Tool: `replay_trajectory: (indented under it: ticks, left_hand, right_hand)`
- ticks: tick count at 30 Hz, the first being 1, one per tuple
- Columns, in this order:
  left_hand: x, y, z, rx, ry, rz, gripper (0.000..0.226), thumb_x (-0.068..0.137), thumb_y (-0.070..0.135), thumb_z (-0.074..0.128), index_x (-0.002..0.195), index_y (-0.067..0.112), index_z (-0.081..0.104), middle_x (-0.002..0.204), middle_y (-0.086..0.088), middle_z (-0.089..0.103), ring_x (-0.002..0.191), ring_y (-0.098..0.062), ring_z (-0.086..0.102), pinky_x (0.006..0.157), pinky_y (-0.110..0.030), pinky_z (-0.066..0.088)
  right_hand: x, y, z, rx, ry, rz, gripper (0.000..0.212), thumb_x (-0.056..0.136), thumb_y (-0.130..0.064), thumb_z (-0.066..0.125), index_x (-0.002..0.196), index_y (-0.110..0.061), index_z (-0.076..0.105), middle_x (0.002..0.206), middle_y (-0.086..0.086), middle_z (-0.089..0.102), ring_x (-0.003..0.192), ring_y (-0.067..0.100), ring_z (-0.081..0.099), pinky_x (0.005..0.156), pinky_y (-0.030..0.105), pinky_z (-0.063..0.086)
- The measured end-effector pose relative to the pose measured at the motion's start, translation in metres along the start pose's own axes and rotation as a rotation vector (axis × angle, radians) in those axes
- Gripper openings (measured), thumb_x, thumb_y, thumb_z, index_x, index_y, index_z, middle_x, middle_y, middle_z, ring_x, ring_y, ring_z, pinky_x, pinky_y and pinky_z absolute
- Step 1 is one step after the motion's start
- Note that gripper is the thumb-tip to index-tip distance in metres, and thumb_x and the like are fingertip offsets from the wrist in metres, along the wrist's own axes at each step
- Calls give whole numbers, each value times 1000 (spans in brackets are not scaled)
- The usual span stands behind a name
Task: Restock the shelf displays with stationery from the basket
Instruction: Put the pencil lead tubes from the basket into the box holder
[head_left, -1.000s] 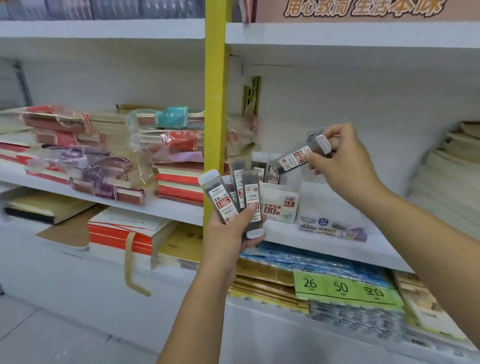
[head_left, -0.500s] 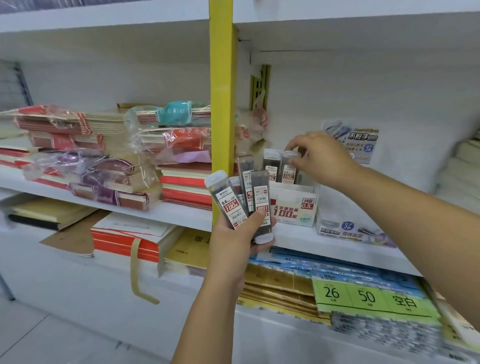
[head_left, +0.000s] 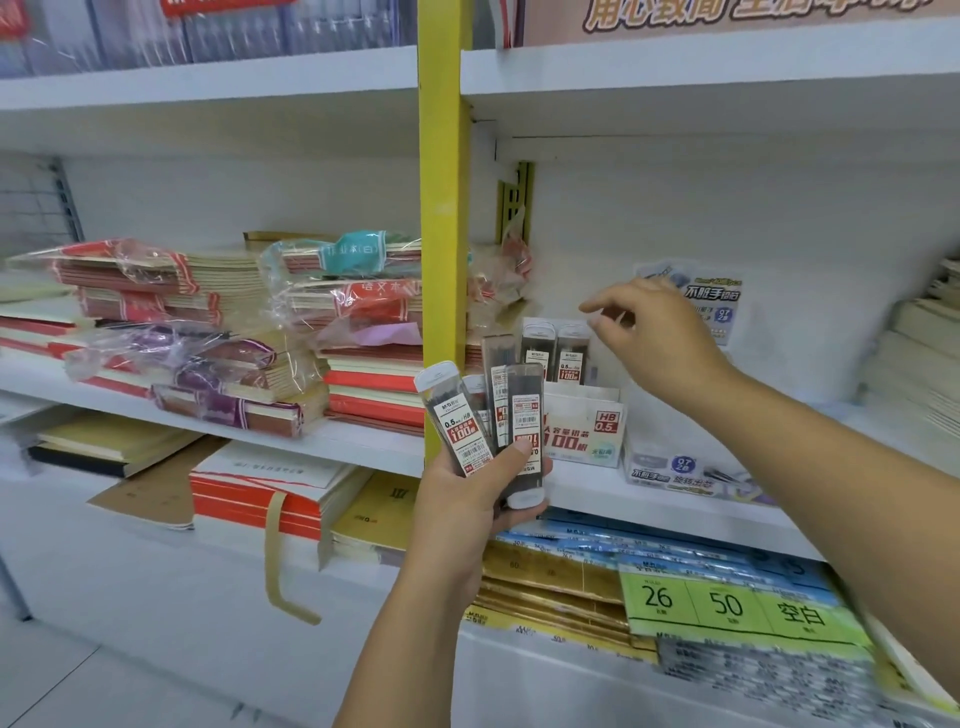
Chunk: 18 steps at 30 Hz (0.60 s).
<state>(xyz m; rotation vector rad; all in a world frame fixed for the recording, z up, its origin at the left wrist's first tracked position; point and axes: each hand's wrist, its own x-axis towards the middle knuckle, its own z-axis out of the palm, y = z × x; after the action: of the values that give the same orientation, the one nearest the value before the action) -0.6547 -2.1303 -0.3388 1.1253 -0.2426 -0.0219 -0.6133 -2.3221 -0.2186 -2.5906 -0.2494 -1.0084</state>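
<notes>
Lead cases (head_left: 460, 426), dark tubes with white caps and red-and-white labels, are sitting fanned out in the left hand (head_left: 467, 509) at the centre of the frame, in front of the shelf (head_left: 363, 441) edge. The left hand is gripping the bunch from below, its fingers (head_left: 524, 512) curling round the lower ends and the thumb pressing across the front labels. Two more lead cases (head_left: 538, 348) are standing upright in the white display box (head_left: 587, 431) just behind and right of the held bunch; the box is resting on the middle shelf. The right hand (head_left: 660, 343) is hovering above and to the right of the box, its fingers (head_left: 608, 304) loosely spread and holding nothing, their tips near the caps of the standing cases but apart from them. A yellow post (head_left: 441, 208) is running upright just left of the box. Wrapped notebook stacks (head_left: 171, 291) are lying on the shelf at the left of the frame. A green price label (head_left: 727, 605) is showing at the lower right.
</notes>
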Motion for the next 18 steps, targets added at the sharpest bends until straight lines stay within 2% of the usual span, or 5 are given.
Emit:
replay_trajectory:
  ticks: [3,5,10,15,18]
  left_hand:
    - [-5,4,2,-4,-67,-11,37,80,25,78,115,27,66,108,-2,76,96,-24,75,68,-37,62]
    - [-8,7,4,-21,-105,-12,44,73,29,80,115,25,67,109,-5,76,97,-26,74,68,-37,62]
    - [-15,10,9,-9,-133,-14,42,72,32,79,112,26,69,107,-6,76,97,-25,74,68,-37,62]
    - [-18,13,8,13,-57,-30,34,84,29,73,116,25,65,104,-1,77,96,-20,75,69,-35,62]
    - [-19,16,8,22,-26,-13,29,87,30,71,115,27,64,102,1,78,94,-16,75,62,-26,59]
  right_hand:
    - [-36,-23,-11,344,-146,10,11,92,-34,58,96,-42,65,83,-22,68,82,-8,60,66,5,43]
    - [-56,-33,-13,518,-275,54,8,88,-39,61,93,-44,65,85,-25,70,80,-12,61,63,1,43]
    - [-74,-36,-3,759,-376,237,3,86,-21,70,88,-23,72,84,-12,75,74,-1,67,63,12,49]
    - [-73,-27,-14,871,-304,339,9,95,-23,57,101,-17,61,92,3,76,89,20,72,92,46,52]
    - [-75,-24,-25,888,-384,272,14,98,-24,53,107,-27,62,90,3,75,79,27,73,77,48,59]
